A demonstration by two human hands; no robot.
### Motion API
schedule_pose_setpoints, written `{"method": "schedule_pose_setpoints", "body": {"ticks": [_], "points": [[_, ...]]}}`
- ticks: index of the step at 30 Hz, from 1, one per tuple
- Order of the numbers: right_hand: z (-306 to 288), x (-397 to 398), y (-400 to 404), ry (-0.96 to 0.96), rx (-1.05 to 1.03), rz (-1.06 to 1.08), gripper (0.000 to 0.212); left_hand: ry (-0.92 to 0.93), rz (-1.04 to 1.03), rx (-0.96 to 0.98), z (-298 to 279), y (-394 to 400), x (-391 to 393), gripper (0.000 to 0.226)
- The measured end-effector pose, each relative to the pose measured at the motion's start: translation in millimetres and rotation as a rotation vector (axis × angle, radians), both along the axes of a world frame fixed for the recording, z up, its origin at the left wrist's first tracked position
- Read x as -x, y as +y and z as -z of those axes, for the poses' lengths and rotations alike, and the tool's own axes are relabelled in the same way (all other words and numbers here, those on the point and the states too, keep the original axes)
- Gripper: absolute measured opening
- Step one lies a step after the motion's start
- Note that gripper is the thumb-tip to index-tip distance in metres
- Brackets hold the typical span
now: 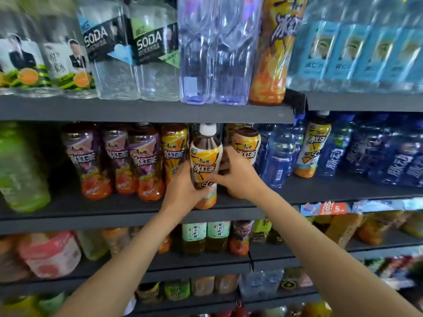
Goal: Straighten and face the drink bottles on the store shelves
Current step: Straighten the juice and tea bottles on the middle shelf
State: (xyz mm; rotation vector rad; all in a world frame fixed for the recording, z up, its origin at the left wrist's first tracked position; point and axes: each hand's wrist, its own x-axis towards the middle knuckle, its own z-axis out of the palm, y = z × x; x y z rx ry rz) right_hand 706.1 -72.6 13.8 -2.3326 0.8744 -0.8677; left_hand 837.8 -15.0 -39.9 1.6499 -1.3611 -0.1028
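An iced tea bottle [205,156] with a yellow label and white cap stands upright at the front edge of the middle shelf [128,216], label facing me. My left hand [183,188] grips its lower left side. My right hand [240,177] grips it from the right, thumb across the label's lower front. Another yellow iced tea bottle [248,145] stands just behind my right hand. A further yellow one [174,149] stands to the left of the held bottle.
Purple-labelled tea bottles [119,161] line the middle shelf on the left, beside a large green bottle [20,170]. Blue bottles [277,156] and one yellow tea bottle [311,147] fill the right. Soda and water bottles [201,46] stand on the shelf above. Lower shelves hold more drinks.
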Motion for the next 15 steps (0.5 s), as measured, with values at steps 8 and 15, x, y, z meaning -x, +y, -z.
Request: {"method": "schedule_pose_setpoints", "body": {"ticks": [8,15], "points": [[-2,49,-33,-0.210,-0.031,0.508,0.016,-0.095,-0.162,-0.183,-9,-38,-2,0.060],[35,45,-50,0.082,-0.244,0.430,0.066,-0.136,-0.223,-0.218,-8,-55,10,0.067]]}}
